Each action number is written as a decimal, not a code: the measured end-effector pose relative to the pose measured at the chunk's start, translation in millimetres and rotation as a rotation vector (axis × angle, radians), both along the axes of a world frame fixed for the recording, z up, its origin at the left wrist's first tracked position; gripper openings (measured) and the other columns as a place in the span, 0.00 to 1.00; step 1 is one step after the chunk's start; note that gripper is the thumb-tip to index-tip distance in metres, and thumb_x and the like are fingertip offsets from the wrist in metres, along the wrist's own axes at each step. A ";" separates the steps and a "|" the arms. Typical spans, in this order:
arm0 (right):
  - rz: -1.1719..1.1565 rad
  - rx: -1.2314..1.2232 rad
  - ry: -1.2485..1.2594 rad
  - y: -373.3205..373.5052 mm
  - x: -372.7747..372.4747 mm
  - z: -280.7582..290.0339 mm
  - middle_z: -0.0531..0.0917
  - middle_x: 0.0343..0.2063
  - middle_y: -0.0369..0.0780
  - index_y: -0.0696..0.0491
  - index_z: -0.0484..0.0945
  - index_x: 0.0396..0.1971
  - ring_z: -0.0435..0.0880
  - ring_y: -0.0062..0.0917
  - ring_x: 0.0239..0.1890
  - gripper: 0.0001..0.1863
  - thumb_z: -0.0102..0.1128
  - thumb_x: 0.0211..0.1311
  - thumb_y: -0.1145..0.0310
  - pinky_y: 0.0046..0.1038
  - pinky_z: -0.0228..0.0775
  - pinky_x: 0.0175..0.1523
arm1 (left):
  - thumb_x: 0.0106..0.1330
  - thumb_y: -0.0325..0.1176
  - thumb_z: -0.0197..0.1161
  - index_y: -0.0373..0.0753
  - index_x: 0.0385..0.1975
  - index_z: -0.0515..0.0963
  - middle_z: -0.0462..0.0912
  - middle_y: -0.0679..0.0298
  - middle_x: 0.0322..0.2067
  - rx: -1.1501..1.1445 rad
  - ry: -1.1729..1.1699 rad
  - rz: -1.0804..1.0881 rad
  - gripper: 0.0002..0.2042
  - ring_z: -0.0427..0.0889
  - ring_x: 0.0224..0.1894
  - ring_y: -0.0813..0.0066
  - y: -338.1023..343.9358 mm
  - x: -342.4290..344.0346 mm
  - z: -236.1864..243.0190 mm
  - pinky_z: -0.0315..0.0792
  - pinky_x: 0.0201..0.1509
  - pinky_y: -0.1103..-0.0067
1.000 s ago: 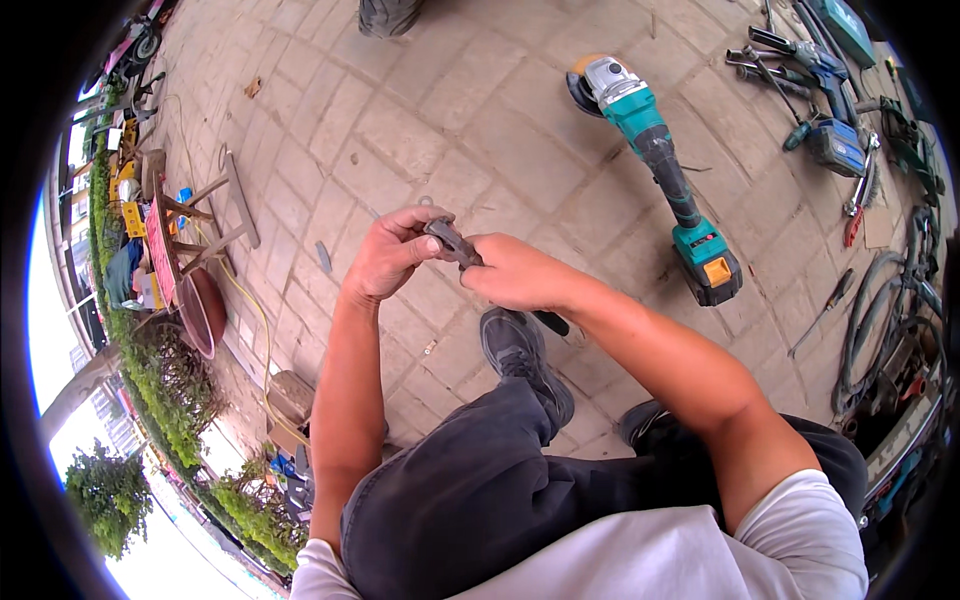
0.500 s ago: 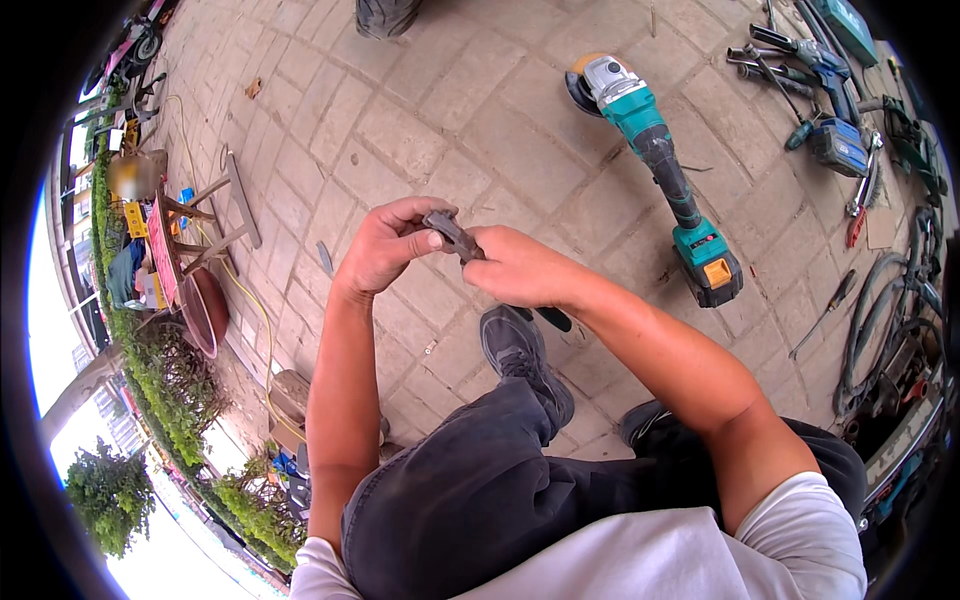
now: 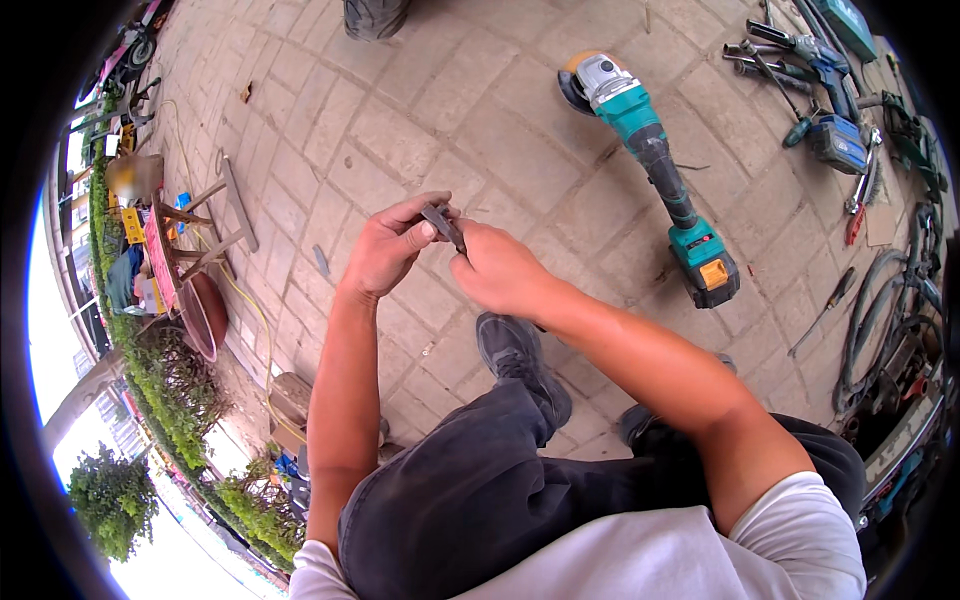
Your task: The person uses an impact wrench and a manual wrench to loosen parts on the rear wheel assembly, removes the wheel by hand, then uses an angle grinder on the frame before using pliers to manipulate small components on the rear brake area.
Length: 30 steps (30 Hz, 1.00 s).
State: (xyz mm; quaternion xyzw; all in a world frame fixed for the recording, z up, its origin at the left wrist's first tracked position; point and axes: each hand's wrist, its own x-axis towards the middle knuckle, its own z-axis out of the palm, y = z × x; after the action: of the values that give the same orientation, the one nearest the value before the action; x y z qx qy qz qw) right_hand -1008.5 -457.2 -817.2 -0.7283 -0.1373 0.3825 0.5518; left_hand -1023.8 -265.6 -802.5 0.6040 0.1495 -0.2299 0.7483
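Observation:
In front of my knees, a small dark grey metal part (image 3: pixel 443 226) is held between my two hands. My left hand (image 3: pixel 388 248) is closed on its far left end, pinching it between thumb and fingers. My right hand (image 3: pixel 503 268) is closed at its near right end, and the curled fingers hide that side of it. On the paving to the right lies a teal and black cordless angle grinder (image 3: pixel 655 150), its disc end pointing away and its battery toward me; neither hand touches it.
Far right lie a blue cordless tool (image 3: pixel 832 80), a long screwdriver (image 3: pixel 838 297) and coiled grey hose (image 3: pixel 858 330). A wooden frame (image 3: pixel 238 205) and reddish basin (image 3: pixel 205 315) stand left, beside a yellow cord (image 3: pixel 255 310). A dark shoe (image 3: pixel 375 16) shows at the top.
Both hands have shifted slightly, the right one up and left, turning the metal part so its narrower side shows. A black tip below my right wrist no longer shows.

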 end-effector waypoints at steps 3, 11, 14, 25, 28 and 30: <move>-0.130 -0.089 -0.059 18.5 -9.2 -26.0 0.78 0.39 0.55 0.64 0.70 0.41 0.77 0.49 0.44 0.16 0.51 0.58 0.67 0.45 0.70 0.47 | 0.61 0.31 0.66 0.27 0.56 0.69 0.80 0.57 0.45 0.075 0.050 0.136 0.26 0.77 0.48 0.69 -18.1 -3.3 -13.5 0.69 0.57 0.73; -0.201 0.071 -0.282 60.2 -26.3 -80.1 0.79 0.35 0.51 0.64 0.69 0.47 0.78 0.44 0.41 0.20 0.55 0.58 0.66 0.40 0.71 0.45 | 0.61 0.27 0.63 0.33 0.57 0.70 0.79 0.64 0.43 0.346 0.140 -0.006 0.23 0.76 0.46 0.77 1.8 -7.1 -28.2 0.70 0.54 0.79; -0.106 0.274 -0.009 47.5 -16.0 -59.1 0.80 0.30 0.46 0.65 0.72 0.43 0.79 0.35 0.33 0.20 0.59 0.57 0.65 0.35 0.71 0.40 | 0.61 0.27 0.63 0.32 0.53 0.72 0.79 0.63 0.41 0.363 0.088 0.127 0.19 0.77 0.44 0.77 9.7 -30.5 -29.4 0.71 0.51 0.79; -0.052 0.268 0.401 48.3 27.3 -34.8 0.77 0.19 0.39 0.64 0.77 0.27 0.74 0.21 0.19 0.14 0.60 0.60 0.66 0.25 0.65 0.23 | 0.63 0.26 0.60 0.33 0.55 0.71 0.79 0.62 0.43 0.365 0.016 0.141 0.20 0.79 0.44 0.77 7.5 -49.8 -18.0 0.72 0.55 0.78; -0.069 0.274 0.595 45.1 26.1 -43.1 0.78 0.20 0.39 0.62 0.78 0.28 0.74 0.21 0.19 0.10 0.61 0.60 0.68 0.24 0.66 0.24 | 0.62 0.27 0.61 0.33 0.55 0.71 0.79 0.62 0.44 0.388 0.046 0.100 0.20 0.78 0.45 0.77 2.4 -49.3 -18.0 0.72 0.55 0.78; -0.045 0.259 0.657 45.0 21.0 -41.4 0.79 0.23 0.39 0.62 0.77 0.34 0.77 0.22 0.23 0.11 0.60 0.61 0.67 0.23 0.70 0.27 | 0.62 0.27 0.62 0.33 0.55 0.71 0.79 0.62 0.44 0.382 0.071 0.087 0.20 0.78 0.45 0.77 5.1 -54.8 -16.6 0.72 0.55 0.78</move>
State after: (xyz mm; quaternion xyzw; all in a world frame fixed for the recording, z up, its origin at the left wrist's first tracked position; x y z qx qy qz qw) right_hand -987.5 -412.2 -858.6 -0.4930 0.0163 0.5635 0.6627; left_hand -1078.5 -260.5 -819.1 0.7195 0.2426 -0.1859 0.6236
